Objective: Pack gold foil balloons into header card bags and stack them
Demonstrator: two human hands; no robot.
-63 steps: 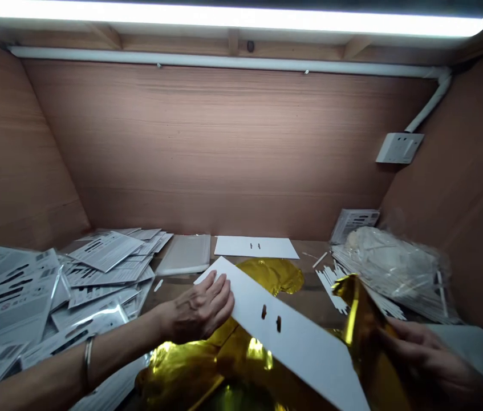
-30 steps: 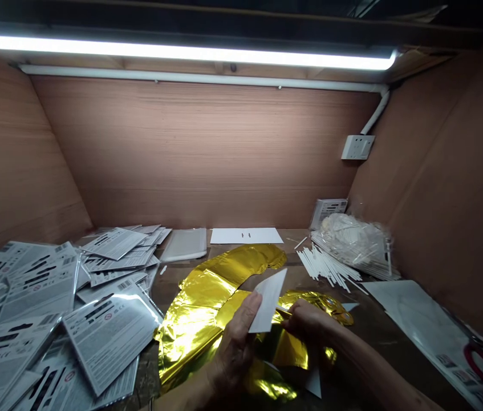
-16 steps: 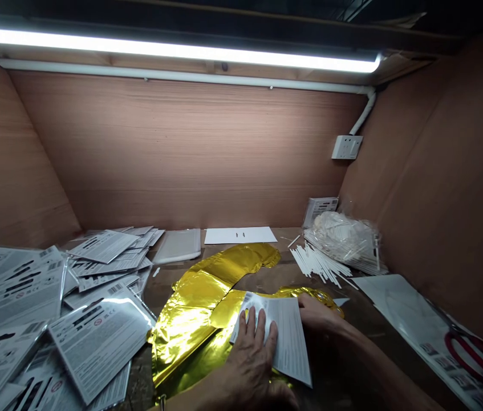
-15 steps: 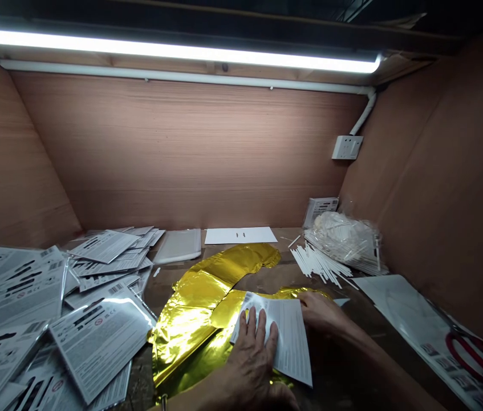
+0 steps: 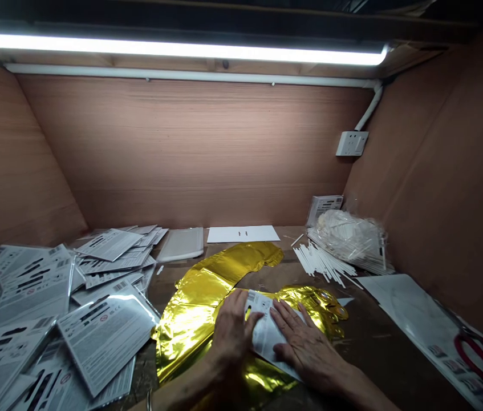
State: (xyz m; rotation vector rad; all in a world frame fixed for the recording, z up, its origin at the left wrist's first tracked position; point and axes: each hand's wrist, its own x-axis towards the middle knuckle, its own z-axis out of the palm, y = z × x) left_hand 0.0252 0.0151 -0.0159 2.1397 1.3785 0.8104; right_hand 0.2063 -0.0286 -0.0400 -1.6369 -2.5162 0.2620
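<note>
Indoors, a wooden wall [image 5: 194, 148] rises behind a dark desk [image 5: 382, 342], where a heap of printed packets [image 5: 100, 334] spreads over the left side. Shiny gold foil [image 5: 207, 279] covers the middle, one band arching toward the back and a crinkled end showing at right. A plastic sheet [image 5: 412, 308] lies along the right side, near a clear bag [image 5: 348, 233]. At centre, a person's right hand [image 5: 305, 345] lies flat on a printed card [image 5: 266, 334], its fingers slightly spread, the thumb apart. The left hand [image 5: 231, 328] meets the card's left edge, fingers close together and thumb reaching over the print; whether they pinch it cannot be told. The card lies over the gold foil, partly hidden by both hands. Red-handled scissors [image 5: 458, 346] lie on the plastic sheet; a bracelet [image 5: 149, 399] circles the left arm [image 5: 190, 381], and thin white sticks [image 5: 320, 260] lie loose beside the clear bag.
</note>
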